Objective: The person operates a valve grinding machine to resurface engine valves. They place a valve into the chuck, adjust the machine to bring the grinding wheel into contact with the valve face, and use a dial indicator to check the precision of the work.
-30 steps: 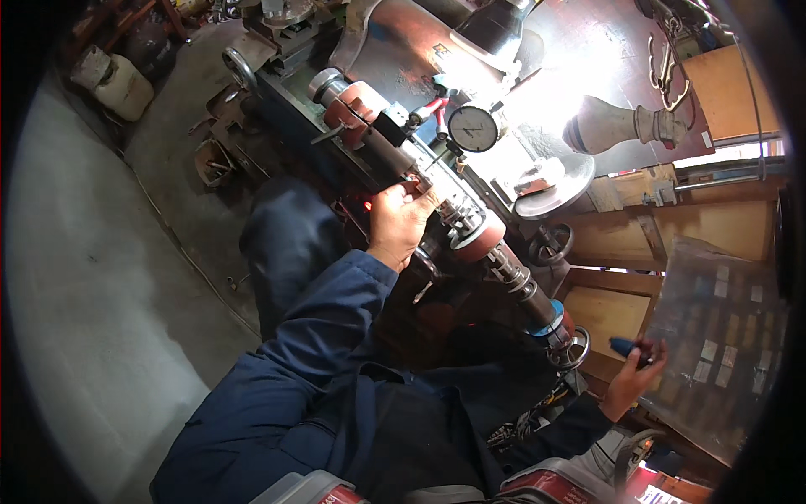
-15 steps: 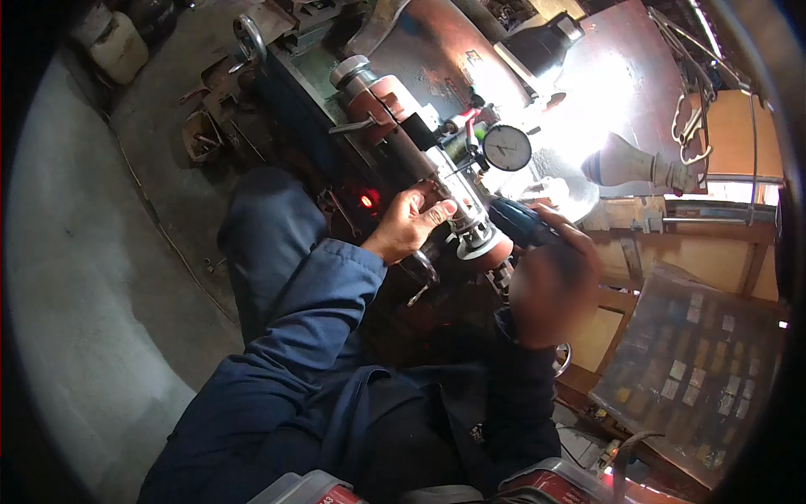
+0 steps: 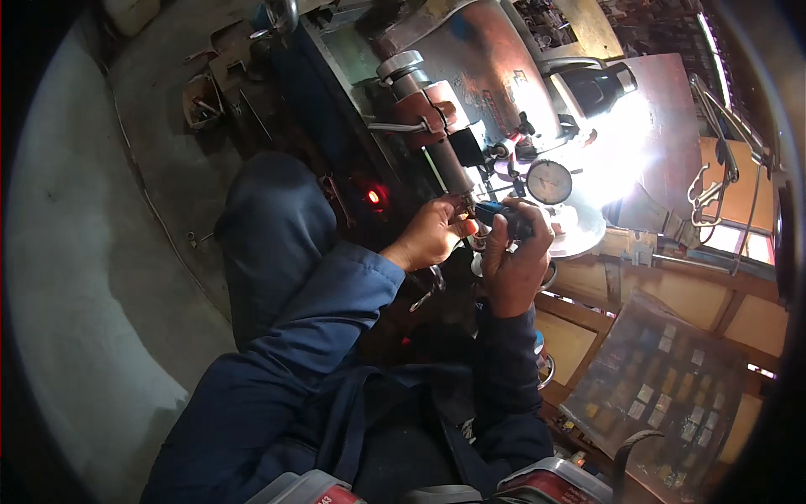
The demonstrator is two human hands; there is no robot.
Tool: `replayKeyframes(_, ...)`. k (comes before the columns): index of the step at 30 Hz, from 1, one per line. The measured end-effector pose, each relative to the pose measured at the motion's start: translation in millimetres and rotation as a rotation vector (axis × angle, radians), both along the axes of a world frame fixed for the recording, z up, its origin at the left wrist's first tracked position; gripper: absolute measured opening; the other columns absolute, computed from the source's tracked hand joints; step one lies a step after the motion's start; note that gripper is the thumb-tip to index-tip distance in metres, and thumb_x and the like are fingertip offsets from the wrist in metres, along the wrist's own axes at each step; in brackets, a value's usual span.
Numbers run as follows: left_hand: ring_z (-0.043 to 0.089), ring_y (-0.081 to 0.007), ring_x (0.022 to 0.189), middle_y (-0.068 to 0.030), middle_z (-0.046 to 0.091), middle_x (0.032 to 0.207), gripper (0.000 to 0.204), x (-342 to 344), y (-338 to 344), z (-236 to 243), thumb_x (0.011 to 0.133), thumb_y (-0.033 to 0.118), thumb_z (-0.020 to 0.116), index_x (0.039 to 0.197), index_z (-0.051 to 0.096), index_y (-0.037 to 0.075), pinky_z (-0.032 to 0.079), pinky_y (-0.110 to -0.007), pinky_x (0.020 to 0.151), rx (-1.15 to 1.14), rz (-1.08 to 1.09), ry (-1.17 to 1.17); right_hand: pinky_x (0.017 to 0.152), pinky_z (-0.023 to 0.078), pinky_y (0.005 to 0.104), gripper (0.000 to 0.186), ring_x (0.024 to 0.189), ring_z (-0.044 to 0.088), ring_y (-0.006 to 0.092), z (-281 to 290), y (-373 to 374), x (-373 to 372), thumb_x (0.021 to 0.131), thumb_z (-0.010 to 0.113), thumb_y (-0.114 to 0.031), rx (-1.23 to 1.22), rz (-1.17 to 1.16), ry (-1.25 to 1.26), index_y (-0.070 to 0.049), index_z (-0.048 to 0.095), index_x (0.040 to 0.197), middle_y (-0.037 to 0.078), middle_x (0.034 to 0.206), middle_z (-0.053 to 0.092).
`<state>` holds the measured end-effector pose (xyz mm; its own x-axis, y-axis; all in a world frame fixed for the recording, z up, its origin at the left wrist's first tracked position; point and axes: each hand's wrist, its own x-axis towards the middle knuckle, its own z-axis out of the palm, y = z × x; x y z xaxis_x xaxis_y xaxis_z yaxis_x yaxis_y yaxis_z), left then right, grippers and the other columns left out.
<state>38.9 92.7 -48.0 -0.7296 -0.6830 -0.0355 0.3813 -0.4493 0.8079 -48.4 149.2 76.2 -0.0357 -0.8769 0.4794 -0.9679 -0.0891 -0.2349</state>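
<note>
My left hand (image 3: 428,237) is closed, finger and thumb pinched at the lower end of a metal shaft (image 3: 451,172); what lies between them is too small to make out. My right hand (image 3: 518,267) grips a blue-and-black handheld tool (image 3: 512,222) of unclear kind, its tip against the work beside my left fingertips. A red-brown clamp (image 3: 417,126) with a lever surrounds the shaft higher up, below a round silver knob (image 3: 400,65). A white-faced dial gauge (image 3: 548,181) stands just right of the shaft, above my right hand.
A bright work lamp (image 3: 598,86) shines over the metal bench at right. A red light (image 3: 373,197) glows left of my left hand. Below the bench's right end leans a plastic-covered board (image 3: 655,395) of small parts. A box of scraps (image 3: 201,102) sits on the floor at left.
My right hand has come round with the tool from behind the shaft to its lower end. My left hand has slid down to meet it. The whole view has shifted slightly.
</note>
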Motion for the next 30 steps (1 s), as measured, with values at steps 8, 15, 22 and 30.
replayKeyframes(8,0.061,-0.0117,0.098,-0.0055,0.069,0.105,0.020,-4.3,6.1,-3.1,0.096,0.007,0.064,0.114,0.061,0.000,0.046,-0.031,0.093,0.104,0.045,0.144,0.079,0.055,0.0416,0.035,0.091,0.066,0.0316,19.7,-2.7,21.1,0.091,0.066,-0.009,-0.149,0.088,0.005,-0.001,0.046,0.118,0.021,0.108,0.064)
replayKeyframes(15,0.061,-0.0126,0.099,-0.0053,0.068,0.108,0.023,-6.7,7.1,0.4,0.096,0.006,0.063,0.118,0.060,0.001,0.048,-0.031,0.093,0.123,0.051,0.160,0.069,0.052,0.0380,0.037,0.085,0.061,0.0250,54.0,27.2,26.0,0.099,0.055,-0.031,-0.536,-0.113,-0.203,-0.004,0.043,0.120,0.017,0.094,0.062)
replayKeyframes(22,0.060,-0.0121,0.102,-0.0036,0.067,0.109,0.024,-7.2,5.1,-1.3,0.095,0.010,0.065,0.118,0.059,0.004,0.047,-0.029,0.096,0.218,0.066,0.268,0.060,0.048,0.0313,0.021,0.078,0.056,0.0187,111.6,193.9,-51.6,0.089,0.051,-0.017,-0.500,-0.532,-0.652,-0.003,0.051,0.105,0.012,0.086,0.056)
replayKeyframes(30,0.063,-0.0105,0.098,-0.0048,0.071,0.103,0.020,-1.7,9.8,20.7,0.094,0.005,0.066,0.114,0.062,0.002,0.048,-0.027,0.092,0.264,0.082,0.125,0.080,0.052,0.0344,0.039,0.096,0.064,0.0224,26.6,387.3,-121.9,0.096,0.055,-0.010,0.417,-1.088,-0.667,-0.002,0.055,0.134,0.015,0.119,0.063)
